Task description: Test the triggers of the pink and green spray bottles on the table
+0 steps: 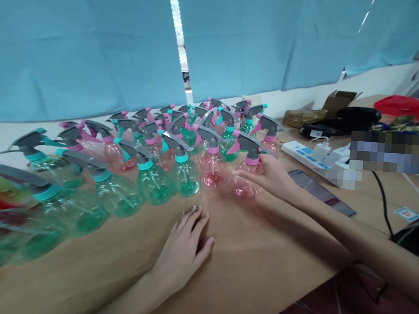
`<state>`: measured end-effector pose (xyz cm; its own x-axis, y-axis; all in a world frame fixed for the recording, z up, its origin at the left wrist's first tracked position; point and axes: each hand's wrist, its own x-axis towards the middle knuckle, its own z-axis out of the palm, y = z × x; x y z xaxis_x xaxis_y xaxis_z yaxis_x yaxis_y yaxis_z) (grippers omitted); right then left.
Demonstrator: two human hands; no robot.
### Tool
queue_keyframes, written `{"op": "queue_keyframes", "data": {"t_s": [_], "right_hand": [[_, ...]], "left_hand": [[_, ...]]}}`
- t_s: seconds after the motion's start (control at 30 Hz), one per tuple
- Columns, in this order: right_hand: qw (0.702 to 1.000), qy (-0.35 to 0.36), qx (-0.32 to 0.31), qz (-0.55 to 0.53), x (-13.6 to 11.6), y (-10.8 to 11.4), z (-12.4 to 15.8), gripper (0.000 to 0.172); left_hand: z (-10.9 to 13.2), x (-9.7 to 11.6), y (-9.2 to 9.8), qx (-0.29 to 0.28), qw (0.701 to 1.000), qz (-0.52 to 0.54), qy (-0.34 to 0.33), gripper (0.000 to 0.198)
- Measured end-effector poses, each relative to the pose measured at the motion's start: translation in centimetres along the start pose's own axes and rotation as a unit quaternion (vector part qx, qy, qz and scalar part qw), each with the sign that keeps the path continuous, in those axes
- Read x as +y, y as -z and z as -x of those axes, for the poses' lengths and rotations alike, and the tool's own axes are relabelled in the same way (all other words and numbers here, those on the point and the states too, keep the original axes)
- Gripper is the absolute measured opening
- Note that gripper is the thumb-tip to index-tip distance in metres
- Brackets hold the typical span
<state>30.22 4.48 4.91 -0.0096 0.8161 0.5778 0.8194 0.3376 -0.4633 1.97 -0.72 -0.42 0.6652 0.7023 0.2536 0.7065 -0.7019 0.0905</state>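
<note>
The right hand (274,177) holds a pink bottle (251,166) at the right end of the front row on the bench (222,282). Its thumb lies across the near side of the body and its fingers curl round the right side; their tips are hidden behind the bottle, so how firmly they pinch cannot be told. The bottle stands upright. Its body is rounded, see-through and tinted pink, deepest in colour at the base. Above it sit a bright pink collar and a dark grey spray head, with a pink nozzle and trigger toward the left and a grey tail sloping down to the right.

The left hand (185,244) rests palm down on the bench, fingers slightly spread, thumb apart, holding nothing. It lies in front of a green bottle (187,177) and a second pink bottle (212,169), the latter just left of the held one. More green bottles run along the front row to the left, and further pink and green ones crowd behind, below a blue cloth (239,39).

Right of the held bottle, a phone (322,191) lies near the right forearm, with a white power strip (313,157) beyond it.
</note>
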Motion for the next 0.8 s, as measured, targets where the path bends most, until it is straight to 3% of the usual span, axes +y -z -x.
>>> {"op": "queue_keyframes", "data": {"t_s": [0.1,0.3,0.57,0.8], "right_hand": [[0.999,-0.004,0.041,0.009,1.0,-0.9,-1.1,0.046],[0.998,-0.022,0.055,0.009,1.8,-1.7,-3.0,0.04],[0.997,-0.049,0.06,0.012,1.4,-2.6,-5.0,0.036],[0.997,-0.063,0.053,0.006,1.2,-3.1,-5.4,0.035]], "left_hand": [[-2.5,1.7,-0.6,-0.009,1.0,0.014,-0.018,0.042],[-6.1,3.9,-1.5,-0.022,0.999,0.021,-0.041,0.043],[-8.0,4.5,-3.0,-0.002,0.997,0.038,-0.066,0.043],[-9.2,5.4,-3.2,-0.005,0.997,0.049,-0.066,0.041]]}}
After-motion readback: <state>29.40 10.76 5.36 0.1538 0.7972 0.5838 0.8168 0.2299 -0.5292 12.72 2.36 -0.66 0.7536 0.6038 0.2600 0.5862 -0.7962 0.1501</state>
